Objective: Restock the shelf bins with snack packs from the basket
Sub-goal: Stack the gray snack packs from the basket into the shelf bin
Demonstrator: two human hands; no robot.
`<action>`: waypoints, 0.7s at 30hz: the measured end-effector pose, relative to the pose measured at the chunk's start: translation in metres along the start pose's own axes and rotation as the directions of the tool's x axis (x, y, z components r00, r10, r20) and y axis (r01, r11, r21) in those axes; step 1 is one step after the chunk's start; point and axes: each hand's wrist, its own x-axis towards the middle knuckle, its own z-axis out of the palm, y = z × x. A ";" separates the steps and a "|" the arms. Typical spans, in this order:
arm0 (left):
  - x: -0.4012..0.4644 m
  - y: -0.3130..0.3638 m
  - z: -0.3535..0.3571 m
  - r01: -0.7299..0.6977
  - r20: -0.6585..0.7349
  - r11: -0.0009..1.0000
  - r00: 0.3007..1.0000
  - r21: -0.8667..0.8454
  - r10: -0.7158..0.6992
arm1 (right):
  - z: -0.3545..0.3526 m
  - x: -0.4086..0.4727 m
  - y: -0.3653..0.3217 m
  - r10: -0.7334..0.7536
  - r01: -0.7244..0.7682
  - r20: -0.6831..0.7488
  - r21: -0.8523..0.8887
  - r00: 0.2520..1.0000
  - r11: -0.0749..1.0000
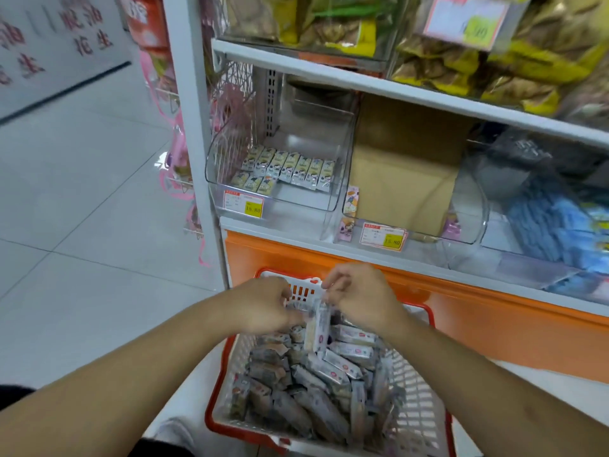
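A red-rimmed white basket (418, 420) on the floor holds several small grey-white snack packs (316, 387). Both my hands are over its far end. My right hand (359, 295) pinches the top of one snack pack (318, 328) that hangs upright. My left hand (263, 305) is curled beside that pack, and its fingertips are hidden among the packs. On the shelf above, a clear bin (273, 206) at the left holds two rows of yellow-white packs (290, 168).
A second clear bin (468, 225) holds a brown cardboard box (402, 179). Blue packs (553, 222) fill the bin to the right. An orange shelf base (494, 311) stands behind the basket. The top shelf holds yellow snack bags (438, 61). Tiled floor (82, 199) lies to the left.
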 end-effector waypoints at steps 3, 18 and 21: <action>-0.013 0.024 -0.012 -0.083 -0.092 0.989 0.993 -0.121 0.072 | -0.038 0.006 -0.027 -0.042 0.053 -0.118 0.094 0.992 0.994; -0.011 0.044 -0.044 -0.161 -0.170 0.345 0.985 -0.924 0.005 | -0.076 -0.015 -0.079 -0.288 0.293 -0.065 0.079 0.955 0.953; -0.008 0.041 -0.048 -0.164 -0.166 0.333 0.986 -0.928 0.024 | -0.067 -0.011 -0.083 -0.337 0.337 -0.057 -0.014 0.940 0.941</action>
